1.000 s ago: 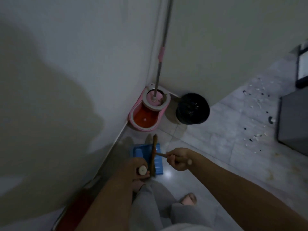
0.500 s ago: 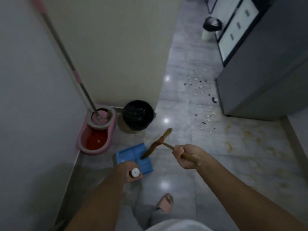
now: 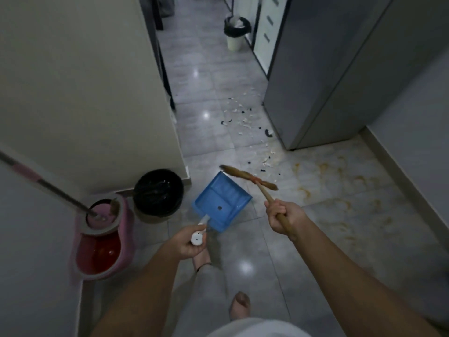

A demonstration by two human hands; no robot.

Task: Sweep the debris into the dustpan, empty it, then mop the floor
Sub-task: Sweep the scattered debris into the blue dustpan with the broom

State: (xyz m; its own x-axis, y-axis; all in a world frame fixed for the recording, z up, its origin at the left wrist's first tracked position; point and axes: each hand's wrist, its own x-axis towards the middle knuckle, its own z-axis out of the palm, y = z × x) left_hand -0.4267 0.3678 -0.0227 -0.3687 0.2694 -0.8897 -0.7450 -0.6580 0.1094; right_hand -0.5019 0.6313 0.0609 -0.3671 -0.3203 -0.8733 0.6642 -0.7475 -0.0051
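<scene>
The person is standing on a grey tiled floor (image 3: pixel 218 69) and looking down at both hands. The left hand (image 3: pixel 188 244) is closing around the white handle (image 3: pixel 198 235) of a blue dustpan (image 3: pixel 222 203), which is hanging over the tiles with its open mouth pointing toward the far right. The right hand (image 3: pixel 284 218) is gripping the wooden stick of a small broom (image 3: pixel 250 177), whose brown bristle head is lying crosswise just past the far edge of the dustpan. Whether the bristles are touching the floor cannot be told. The two hands are apart, each clamped on its own tool.

The debris (image 3: pixel 245 122), a scatter of white and black bits, is lying farther off on the tiles, running from just beyond the broom head toward the corner of a tall grey cabinet (image 3: pixel 315 81) on the right. Yellowish stains (image 3: pixel 340 186) are marking the floor to the right of the broom.

On the near left, a pink mop bucket (image 3: pixel 102 251) is sitting against the wall, with the mop (image 3: pixel 48 186) standing in its spinner and the pole leaning out to the left. Just right of it, a bin lined with a black bag (image 3: pixel 159 192) is sitting at the end of a cream wall (image 3: pixel 85 81). A second bin (image 3: pixel 235 32) is standing far down the corridor. Two feet are showing at the near edge.
</scene>
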